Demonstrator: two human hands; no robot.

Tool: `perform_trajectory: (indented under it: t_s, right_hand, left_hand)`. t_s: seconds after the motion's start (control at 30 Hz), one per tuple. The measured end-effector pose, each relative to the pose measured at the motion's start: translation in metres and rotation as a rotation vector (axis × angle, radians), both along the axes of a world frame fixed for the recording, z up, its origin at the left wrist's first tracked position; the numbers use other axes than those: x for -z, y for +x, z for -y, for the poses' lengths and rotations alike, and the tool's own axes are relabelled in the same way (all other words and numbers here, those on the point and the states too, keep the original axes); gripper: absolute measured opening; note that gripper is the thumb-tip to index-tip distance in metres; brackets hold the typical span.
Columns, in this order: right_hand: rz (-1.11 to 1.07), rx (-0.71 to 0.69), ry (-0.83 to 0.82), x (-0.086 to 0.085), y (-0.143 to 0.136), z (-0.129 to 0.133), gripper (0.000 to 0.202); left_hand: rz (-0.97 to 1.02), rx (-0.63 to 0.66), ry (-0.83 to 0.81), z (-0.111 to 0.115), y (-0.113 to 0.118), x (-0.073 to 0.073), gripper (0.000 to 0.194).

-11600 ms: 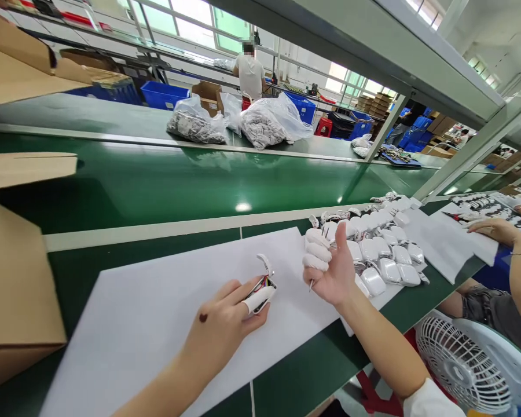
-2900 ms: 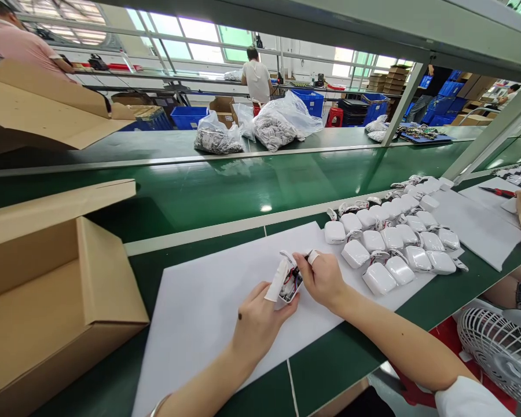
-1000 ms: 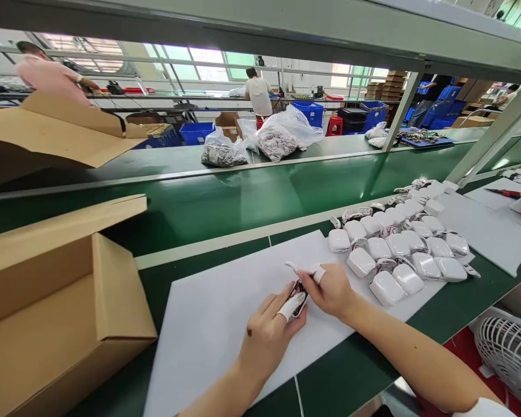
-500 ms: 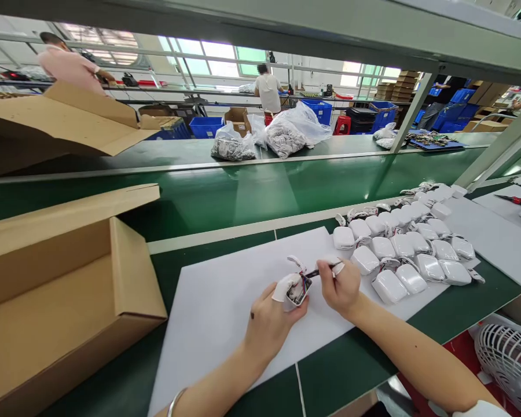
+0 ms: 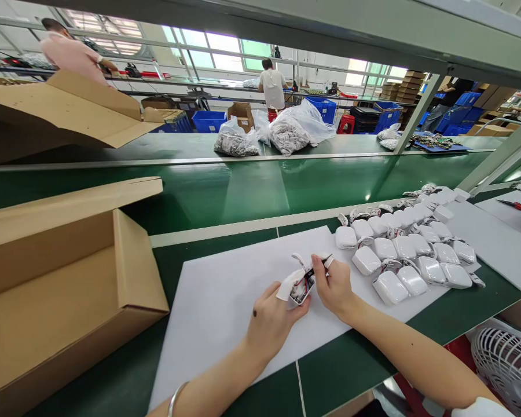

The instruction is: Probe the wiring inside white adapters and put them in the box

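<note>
My left hand [image 5: 271,321] is closed around a small white plastic housing [image 5: 303,296], whose open side faces up and shows coloured wires and parts. A curved white piece [image 5: 298,260] sticks out above the housing on its wires. White finger covers are on some of my fingers. My right hand [image 5: 336,289] pinches slim black tweezers [image 5: 316,271] with one end at the wires in the housing. Part of the tweezers is hidden by my fingers. Both hands are over a white sheet [image 5: 217,301] on the green bench.
Several rows of white housings [image 5: 403,246] lie to the right on the sheet. An open cardboard box [image 5: 141,260] stands at the left. Behind the bench runs a green conveyor [image 5: 200,197], with filled plastic bags [image 5: 289,133] beyond. A fan [image 5: 506,359] is at lower right. Other people work farther back.
My right hand has moved slightly left, closer to the housing, and the tweezers are tilted more steeply, their near end deeper among the wires. My left hand still holds the housing.
</note>
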State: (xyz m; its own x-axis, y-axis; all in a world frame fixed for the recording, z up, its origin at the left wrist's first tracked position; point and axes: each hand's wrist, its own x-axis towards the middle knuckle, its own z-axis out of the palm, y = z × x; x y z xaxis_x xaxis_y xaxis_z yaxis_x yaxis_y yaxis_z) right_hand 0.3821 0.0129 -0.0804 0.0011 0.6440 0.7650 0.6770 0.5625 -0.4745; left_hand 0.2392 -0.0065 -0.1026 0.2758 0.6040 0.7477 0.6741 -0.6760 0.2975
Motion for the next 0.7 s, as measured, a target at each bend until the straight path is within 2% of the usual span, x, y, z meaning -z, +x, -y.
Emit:
perform_trajectory:
  t_s: [0.13,0.2,0.3,0.4,0.53,0.7]
  right_hand:
    - [0.080,-0.042,0.212,-0.004,0.009,-0.002,0.035]
    - [0.079,-0.021,0.265,-0.008,0.012,-0.002,0.035]
    - [0.036,0.046,0.210,-0.014,0.011,0.000,0.039]
    - [0.017,0.041,0.120,-0.018,0.008,0.001,0.044]
    - [0.042,0.058,0.149,-0.017,0.006,0.000,0.046]
    - [0.057,0.048,0.149,-0.012,0.004,-0.004,0.044]
  left_hand:
    - [0.012,0.011,0.003,0.000,0.001,-0.003,0.023]
    - [0.013,0.029,-0.002,0.000,0.001,-0.004,0.023]
    - [-0.005,0.069,0.015,0.000,0.001,-0.005,0.022]
    - [0.010,0.041,-0.010,0.000,0.001,-0.002,0.023]
    - [0.048,-0.009,-0.077,0.001,0.001,0.003,0.029]
    - [0.047,0.004,-0.057,0.001,0.001,0.003,0.028]
